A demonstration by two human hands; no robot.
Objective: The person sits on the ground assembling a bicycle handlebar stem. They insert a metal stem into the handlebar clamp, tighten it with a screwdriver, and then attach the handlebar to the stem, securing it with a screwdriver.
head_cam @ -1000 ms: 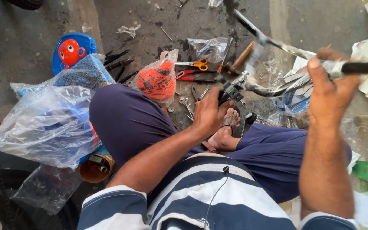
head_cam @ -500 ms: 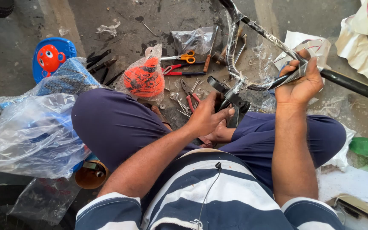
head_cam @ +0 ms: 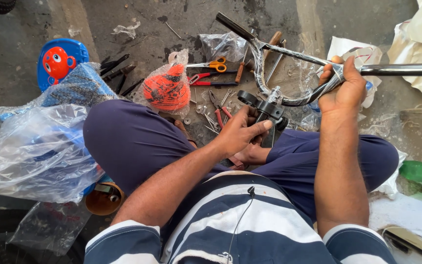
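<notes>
while seated cross-legged: person holds chrome handlebar (head_cam: 289, 63) over lap
left hand (head_cam: 242, 132): closed on black stem clamp (head_cam: 264, 110)
right hand (head_cam: 343, 90): gripping bar's bend
risk: plastic-wrapped bar may slip, dropping onto the tools (head_cam: 211, 78) below

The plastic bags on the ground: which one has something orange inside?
The small bag just past the knee, beside the scissors. The big bag on the left holds blue things, and the other bag looks nearly empty.
</notes>
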